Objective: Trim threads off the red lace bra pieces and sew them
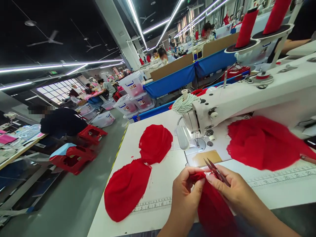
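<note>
My left hand (185,192) pinches the top edge of a red fabric piece (212,210) that hangs down over the table's front edge. My right hand (233,189) grips small thread snips (215,170), their open blades pointing up and left just above that fabric. Two joined red fabric cups (138,171) lie flat on the white table (163,184) to the left. A heap of red fabric (261,143) rests right of the needle, under the arm of the white sewing machine (247,95).
Red thread cones (247,28) stand on top of the machine, with a coil of white cord (184,103) at its head. Printed rulers run along the table's front. Left of the table is an aisle with red stools (74,158), plastic bins (133,85) and seated people.
</note>
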Motion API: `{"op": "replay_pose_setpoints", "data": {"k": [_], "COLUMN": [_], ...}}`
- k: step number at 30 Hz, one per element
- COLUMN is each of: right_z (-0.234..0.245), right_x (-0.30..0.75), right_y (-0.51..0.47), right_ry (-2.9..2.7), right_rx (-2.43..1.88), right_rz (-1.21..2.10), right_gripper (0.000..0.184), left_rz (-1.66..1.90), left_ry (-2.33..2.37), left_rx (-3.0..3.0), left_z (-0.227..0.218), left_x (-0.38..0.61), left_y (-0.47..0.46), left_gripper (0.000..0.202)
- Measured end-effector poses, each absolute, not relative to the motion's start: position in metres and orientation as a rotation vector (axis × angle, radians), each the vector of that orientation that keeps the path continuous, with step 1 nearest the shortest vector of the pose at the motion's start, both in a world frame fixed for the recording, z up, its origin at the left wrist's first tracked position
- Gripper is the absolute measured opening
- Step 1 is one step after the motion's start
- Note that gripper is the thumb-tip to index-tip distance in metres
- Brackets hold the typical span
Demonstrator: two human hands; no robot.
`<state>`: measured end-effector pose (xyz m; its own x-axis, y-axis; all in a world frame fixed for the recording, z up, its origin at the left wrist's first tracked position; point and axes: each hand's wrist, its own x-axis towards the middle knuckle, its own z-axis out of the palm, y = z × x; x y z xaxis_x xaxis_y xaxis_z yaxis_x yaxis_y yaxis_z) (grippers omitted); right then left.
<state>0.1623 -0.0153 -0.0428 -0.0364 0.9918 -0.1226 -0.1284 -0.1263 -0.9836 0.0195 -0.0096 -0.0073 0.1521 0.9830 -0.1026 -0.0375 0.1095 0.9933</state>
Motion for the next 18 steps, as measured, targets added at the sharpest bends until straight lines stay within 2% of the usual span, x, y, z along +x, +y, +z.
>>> {"op": "replay_pose_setpoints", "data": {"k": [4,13,18], "right_z": [-0.04,-0.049,-0.048], "right_x": [0.174,0.172,0.169], "right_y": [-0.008,-0.016,-0.016], "right_ry": [-1.169,-1.008,-1.037], "right_rx": [-1.047,-1.244,-1.295], "right_rz": [1.462,1.396,1.238], "right_gripper": [0.025,0.029,0.027], "left_rz": [1.058,0.843,0.851], "left_ry": [1.129,1.185,1.106], "left_rx": [1.274,0.901,0.759], "left_z": [-0.004,-0.017,-0.013], "left_x": [0.019,0.029,0.033], "left_y": [-0.007,0.005,0.007], "left_gripper": [0.007,0.043,0.046]}}
